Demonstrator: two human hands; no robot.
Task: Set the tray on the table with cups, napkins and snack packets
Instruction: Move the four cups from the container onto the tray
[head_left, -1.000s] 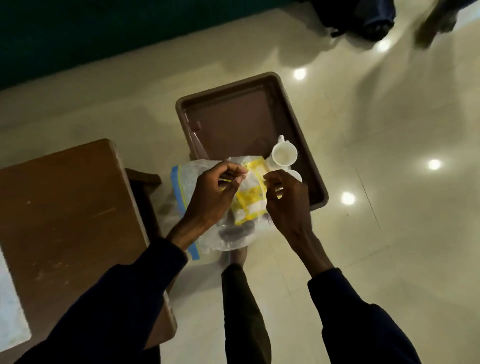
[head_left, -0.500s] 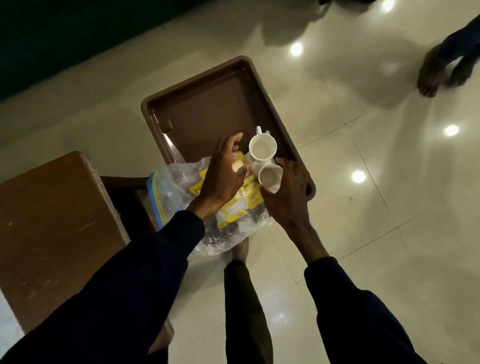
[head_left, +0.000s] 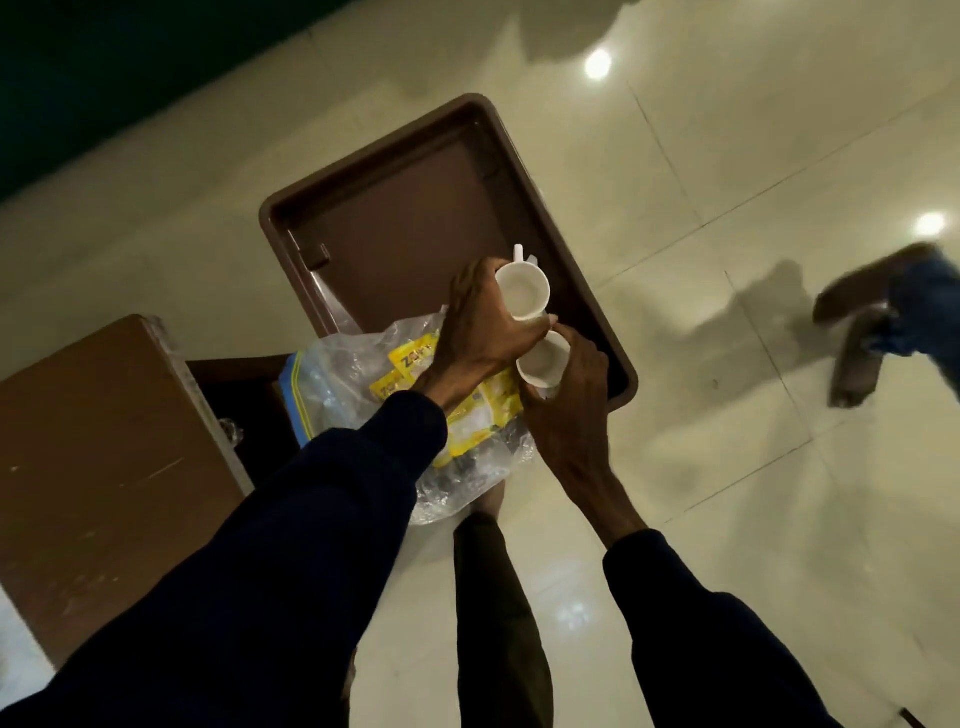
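My left hand (head_left: 483, 322) has let go of the packet bag (head_left: 363, 384) and now grips the upper cup (head_left: 522, 291), my right hand (head_left: 566, 395) the lower cup (head_left: 543, 361) (both at the tray's (head_left: 395, 171) lower-right corner), so cups come first.

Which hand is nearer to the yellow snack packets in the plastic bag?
Left. The left hand reaches over the yellow snack packets to grip the far cup. The right hand holds the near cup, beside their right edge.
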